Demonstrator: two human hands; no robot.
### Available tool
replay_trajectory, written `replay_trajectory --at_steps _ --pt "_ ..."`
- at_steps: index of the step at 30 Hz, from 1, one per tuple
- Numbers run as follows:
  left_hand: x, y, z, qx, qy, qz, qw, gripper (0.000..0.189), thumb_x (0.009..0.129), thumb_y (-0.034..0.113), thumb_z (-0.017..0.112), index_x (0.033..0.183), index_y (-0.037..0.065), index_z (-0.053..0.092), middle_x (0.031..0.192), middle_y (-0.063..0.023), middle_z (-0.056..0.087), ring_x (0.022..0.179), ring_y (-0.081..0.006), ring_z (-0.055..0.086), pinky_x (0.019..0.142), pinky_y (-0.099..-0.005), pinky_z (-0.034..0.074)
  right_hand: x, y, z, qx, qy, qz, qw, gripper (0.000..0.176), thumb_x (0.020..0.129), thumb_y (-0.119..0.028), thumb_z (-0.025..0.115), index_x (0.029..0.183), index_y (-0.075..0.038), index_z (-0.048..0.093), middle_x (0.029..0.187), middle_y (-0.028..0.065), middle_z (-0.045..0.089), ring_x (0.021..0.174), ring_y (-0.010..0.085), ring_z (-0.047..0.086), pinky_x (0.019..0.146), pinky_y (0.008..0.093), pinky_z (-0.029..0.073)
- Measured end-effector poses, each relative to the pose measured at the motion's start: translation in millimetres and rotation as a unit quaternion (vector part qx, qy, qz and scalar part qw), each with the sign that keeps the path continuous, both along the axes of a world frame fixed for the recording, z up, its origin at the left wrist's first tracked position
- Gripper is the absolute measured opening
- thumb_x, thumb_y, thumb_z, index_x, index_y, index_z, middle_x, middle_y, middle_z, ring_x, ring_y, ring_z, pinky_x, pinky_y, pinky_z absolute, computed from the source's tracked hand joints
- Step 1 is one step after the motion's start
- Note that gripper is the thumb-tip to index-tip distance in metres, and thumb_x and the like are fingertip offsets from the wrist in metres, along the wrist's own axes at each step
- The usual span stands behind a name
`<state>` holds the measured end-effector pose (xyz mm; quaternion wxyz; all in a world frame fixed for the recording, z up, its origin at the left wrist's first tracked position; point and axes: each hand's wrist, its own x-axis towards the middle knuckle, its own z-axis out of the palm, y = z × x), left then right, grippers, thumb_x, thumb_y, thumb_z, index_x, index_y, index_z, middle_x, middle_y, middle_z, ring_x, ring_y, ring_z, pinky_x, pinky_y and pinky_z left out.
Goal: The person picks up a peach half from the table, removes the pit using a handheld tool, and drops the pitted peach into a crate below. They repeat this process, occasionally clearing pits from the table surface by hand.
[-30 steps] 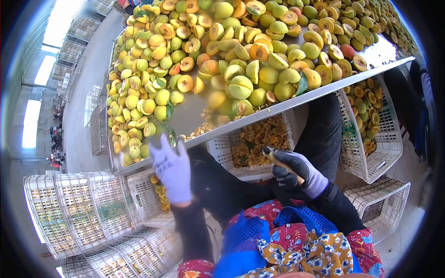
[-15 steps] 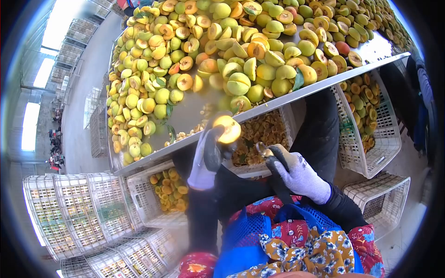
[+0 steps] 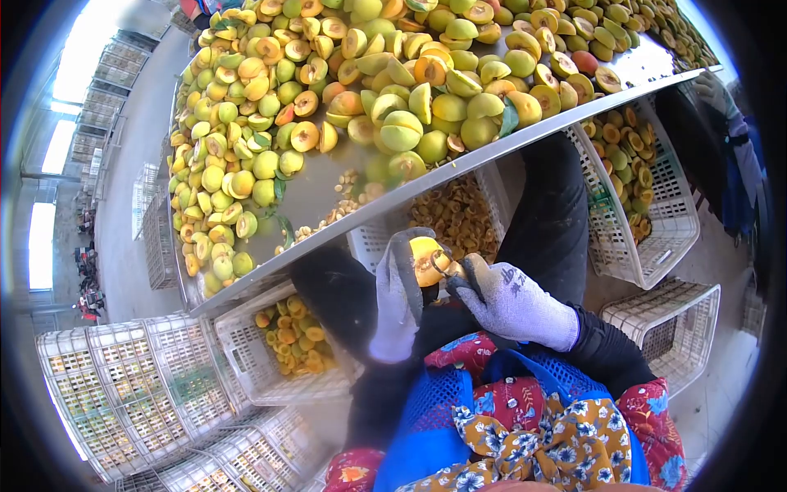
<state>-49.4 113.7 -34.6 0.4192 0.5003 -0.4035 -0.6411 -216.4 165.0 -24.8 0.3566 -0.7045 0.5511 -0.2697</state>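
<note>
Yellow fruit half (image 3: 427, 260) sits gripped in my gloved left hand (image 3: 399, 297), just below the edge of the metal table (image 3: 320, 197) and touching both hands. My right hand (image 3: 512, 302) is closed around a small tool (image 3: 447, 266). The tool's tip meets the fruit from the right, so the fruit lies directly left of that hand.

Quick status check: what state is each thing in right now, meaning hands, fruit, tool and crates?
left hand, closed around the fruit half
fruit half, held with its cut face up
right hand, closed on the small tool
small tool, tip against the fruit half
metal table, heaped with whole and halved fruit
middle crate, holds brownish pieces
right crate, partly filled with halves
left crate, partly filled with halves
</note>
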Motion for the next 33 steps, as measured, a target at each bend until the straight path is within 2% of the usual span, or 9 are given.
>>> replay_trajectory --at_steps 9,12,15,17,20,21,24,31,33 --pt "-11.6 9.2 -9.7 -0.254 -0.312 0.04 0.915 0.032 0.106 0.022 0.039 0.108 0.0 0.062 0.093 -0.0115 0.066 0.082 -0.0201 0.066 0.075 -0.0311 0.052 0.8 -5.7 -1.3 0.068 -0.048 0.025 0.996 0.029 0.098 -0.027 0.056 0.097 0.002 0.049 0.068 0.0245 0.06 0.064 0.0383 0.064 0.057 0.0486 0.049" --pt "-14.4 11.2 -9.1 -0.25 -0.299 0.055 0.919 0.03 0.104 0.016 0.037 0.108 0.002 0.062 0.092 -0.0177 0.065 0.084 -0.03 0.068 0.076 -0.0368 0.052 -11.8 -21.1 17.4 0.352 -0.311 0.026 0.882 0.029 0.098 -0.026 0.055 0.098 0.002 0.049 0.072 0.0283 0.059 0.069 0.0426 0.063 0.061 0.051 0.048" --pt "-8.4 12.8 -30.3 -0.142 -0.191 0.064 0.969 0.029 0.103 0.015 0.036 0.109 0.003 0.062 0.094 -0.0179 0.066 0.083 -0.0331 0.068 0.076 -0.0384 0.053 -6.4 -7.6 -2.1 0.173 -0.113 0.034 0.978 0.035 0.1 -0.033 0.052 0.098 0.001 0.054 0.071 0.0157 0.06 0.066 0.0274 0.063 0.061 0.0419 0.049" --pt "-10.2 11.4 -19.9 -0.151 -0.284 0.011 0.947 0.029 0.103 0.015 0.037 0.108 0.003 0.062 0.094 -0.0174 0.066 0.084 -0.0332 0.068 0.076 -0.0388 0.053 1.7 1.6 -19.9 0.101 -0.04 0.009 0.994 0.039 0.101 -0.038 0.05 0.098 0.001 0.056 0.071 0.0118 0.06 0.063 0.023 0.062 0.06 0.0397 0.05" --pt "-13.4 14.6 -22.7 -0.191 -0.331 0.006 0.924 0.028 0.103 0.015 0.037 0.107 0.004 0.062 0.093 -0.0169 0.068 0.085 -0.0331 0.069 0.074 -0.0403 0.053 -8.4 -9.7 -13.8 0.295 -0.262 0.014 0.919 0.039 0.1 -0.036 0.05 0.098 0.003 0.053 0.076 0.0234 0.062 0.07 0.0409 0.065 0.063 0.0478 0.05" --pt "-14.4 17.6 -27.8 -0.216 -0.336 0.02 0.916 0.028 0.103 0.016 0.037 0.107 0.004 0.062 0.092 -0.0168 0.068 0.085 -0.0331 0.069 0.074 -0.0405 0.053 -16.4 -17.0 16.1 0.452 -0.293 0.003 0.842 0.04 0.101 -0.036 0.049 0.099 0.003 0.054 0.081 0.026 0.062 0.079 0.0431 0.065 0.068 0.0481 0.05" --pt "-13.0 15.6 -27.8 -0.201 -0.33 0.012 0.922 0.026 0.103 0.015 0.039 0.109 0.004 0.062 0.091 -0.0171 0.068 0.084 -0.0338 0.069 0.073 -0.0408 0.053 -4.3 -2.0 -25.4 0.151 -0.103 0.024 0.983 0.043 0.103 -0.039 0.046 0.099 0.002 0.055 0.078 0.0192 0.062 0.074 0.0324 0.065 0.069 0.0431 0.05" --pt "-22.1 21.7 -22.2 -0.225 -0.365 0.016 0.903 0.026 0.103 0.015 0.04 0.108 0.001 0.061 0.09 -0.018 0.067 0.085 -0.035 0.068 0.074 -0.0405 0.053 -14.6 -7.2 -18.7 0.388 -0.299 0.028 0.871 0.04 0.103 -0.037 0.046 0.102 0.002 0.056 0.082 0.0208 0.064 0.077 0.03 0.065 0.07 0.0419 0.049" --pt "-22.3 22.0 -26.8 -0.247 -0.369 0.032 0.895 0.027 0.103 0.015 0.039 0.107 0.001 0.062 0.089 -0.0174 0.068 0.084 -0.0332 0.069 0.074 -0.0395 0.053 -9.4 -4.7 -29.6 0.291 -0.264 0.024 0.919 0.041 0.103 -0.037 0.046 0.101 0.002 0.056 0.081 0.0204 0.064 0.077 0.0297 0.065 0.07 0.042 0.049"
